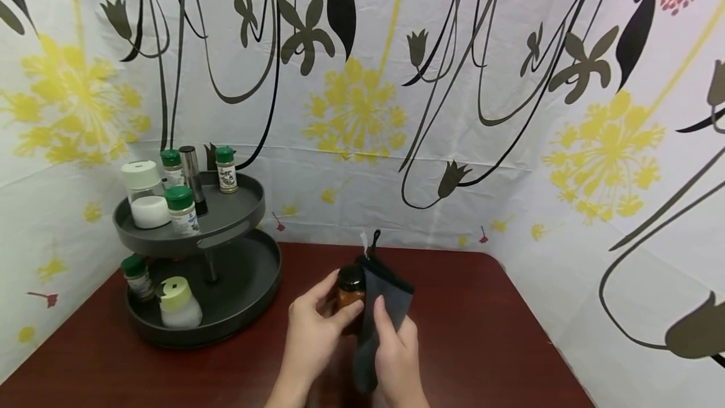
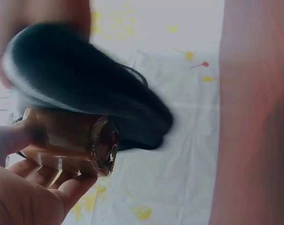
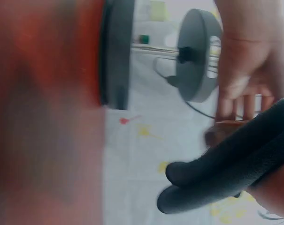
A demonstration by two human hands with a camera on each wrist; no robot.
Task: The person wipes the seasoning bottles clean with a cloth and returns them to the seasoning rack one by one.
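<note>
Near the middle of the table, my left hand (image 1: 308, 326) grips a small amber-brown glass jar (image 1: 349, 294) with a black lid, thumb on one side and fingers round the other. In the left wrist view the jar (image 2: 66, 131) shows its clear, ridged base. My right hand (image 1: 398, 357) holds a folded dark grey-blue cloth (image 1: 391, 288) with a hanging loop and a white tag, its thumb lying along the front. The cloth is right beside the jar and hides part of it. In the right wrist view the folded cloth (image 3: 226, 161) covers most of the jar.
To the left stands a two-tier dark grey turntable rack (image 1: 240, 288). Green-capped spice bottles (image 1: 181, 209), a white-lidded jar (image 1: 146, 194) and a slim metal cylinder (image 1: 194, 178) are on top. Below sits a container with a yellow-green lid (image 1: 180, 304). Patterned cloth walls (image 1: 351, 206) enclose the dark red table (image 1: 481, 332).
</note>
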